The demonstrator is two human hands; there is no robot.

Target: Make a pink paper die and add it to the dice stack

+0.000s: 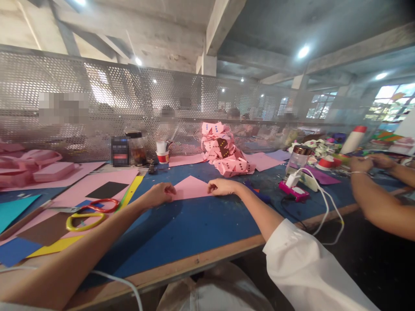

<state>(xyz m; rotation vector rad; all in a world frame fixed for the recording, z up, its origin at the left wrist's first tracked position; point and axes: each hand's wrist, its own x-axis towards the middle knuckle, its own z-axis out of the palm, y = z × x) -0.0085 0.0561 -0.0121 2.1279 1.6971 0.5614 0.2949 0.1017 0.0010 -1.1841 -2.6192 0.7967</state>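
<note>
A pink sheet of foam or paper [190,188] lies on the blue work mat [181,233], one pointed corner facing away from me. My left hand [159,194] has its fingers curled closed at the sheet's left corner. At the opposite corner, the fingers of my right hand [223,187] pinch the edge. Beyond the sheet stands a heap of pink folded pieces [215,147] with dark dots. Left of my left forearm, scissors [97,211] with red and yellow handles rest on coloured sheets [106,190].
Pink box-like pieces [48,166] are stacked at the far left. A dark-lidded jar [138,149] and a red-and-white cup [162,155] stand by the perforated screen [181,95]. On the right are a magenta power strip [293,192], a white cable [324,194] and another person's arm [372,194].
</note>
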